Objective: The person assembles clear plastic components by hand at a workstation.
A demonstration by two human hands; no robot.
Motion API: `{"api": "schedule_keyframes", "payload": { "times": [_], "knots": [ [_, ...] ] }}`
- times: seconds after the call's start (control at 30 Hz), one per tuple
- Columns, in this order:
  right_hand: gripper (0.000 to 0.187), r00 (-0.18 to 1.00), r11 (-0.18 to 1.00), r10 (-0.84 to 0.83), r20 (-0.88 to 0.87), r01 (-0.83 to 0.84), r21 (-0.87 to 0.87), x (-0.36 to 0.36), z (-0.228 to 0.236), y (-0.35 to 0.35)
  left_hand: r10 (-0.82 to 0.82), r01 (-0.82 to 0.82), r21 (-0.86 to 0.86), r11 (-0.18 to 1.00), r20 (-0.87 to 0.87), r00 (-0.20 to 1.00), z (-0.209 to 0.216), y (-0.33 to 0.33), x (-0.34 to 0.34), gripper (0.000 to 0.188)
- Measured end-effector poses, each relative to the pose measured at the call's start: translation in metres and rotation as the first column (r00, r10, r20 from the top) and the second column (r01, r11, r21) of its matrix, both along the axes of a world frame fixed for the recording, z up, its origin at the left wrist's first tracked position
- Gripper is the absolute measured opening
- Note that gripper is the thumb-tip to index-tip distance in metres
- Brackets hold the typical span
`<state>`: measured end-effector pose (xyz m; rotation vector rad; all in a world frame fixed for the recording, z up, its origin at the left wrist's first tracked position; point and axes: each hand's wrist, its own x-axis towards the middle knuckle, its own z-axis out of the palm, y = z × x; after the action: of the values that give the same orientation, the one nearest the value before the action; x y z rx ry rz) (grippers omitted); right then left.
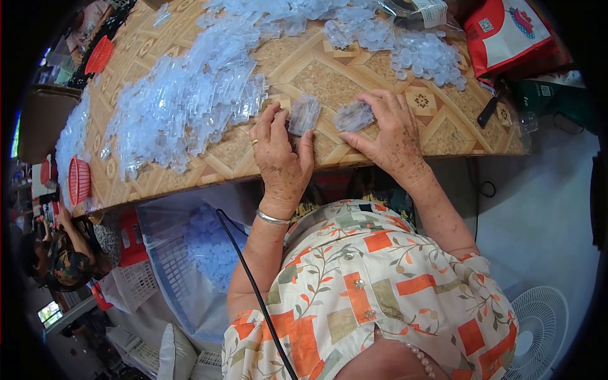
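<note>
Two small stacks of clear plastic pieces lie side by side on the patterned table, near its front edge. My left hand [280, 155] has its thumb and forefinger at the lower and left sides of the left stack [304, 114]. Around the end of the right stack [353, 117], the thumb and fingers of my right hand [394, 136] are curved, thumb at the near side and fingertips at the far side. A big heap of similar clear plastic pieces [183, 101] spreads over the table left of my hands and beyond them. Single pieces in the stacks cannot be told apart.
Small round clear pieces [427, 57] are piled at the back right, near a red and white bag [510, 38] and a black-handled tool [488, 111]. Red baskets [79, 180] stand at the left. Below the table is a lined blue crate [212, 253]; a fan [538, 329] stands lower right.
</note>
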<state>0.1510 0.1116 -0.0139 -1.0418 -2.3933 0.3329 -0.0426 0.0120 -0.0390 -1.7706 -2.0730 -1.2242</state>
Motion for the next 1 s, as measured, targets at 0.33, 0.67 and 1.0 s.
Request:
{"api": "schedule_keyframes", "payload": {
  "times": [0.33, 0.67, 1.0],
  "knots": [
    [0.061, 0.948, 0.954, 0.266, -0.177, -0.285, -0.095, -0.022, -0.002, 0.000, -0.069, 0.067, 0.033, 0.997, 0.067, 0.995, 0.000, -0.002, 0.000, 0.053],
    [0.064, 0.942, 0.945, 0.294, -0.164, -0.313, -0.100, -0.026, -0.003, -0.002, -0.172, 0.176, -0.023, 0.984, 0.115, 0.978, 0.002, -0.004, 0.004, 0.041],
    [0.066, 0.934, 0.942, 0.305, -0.184, -0.324, -0.086, -0.032, 0.000, -0.002, -0.129, 0.129, 0.010, 0.992, 0.070, 0.989, 0.000, -0.003, 0.003, 0.035]
  ]
}}
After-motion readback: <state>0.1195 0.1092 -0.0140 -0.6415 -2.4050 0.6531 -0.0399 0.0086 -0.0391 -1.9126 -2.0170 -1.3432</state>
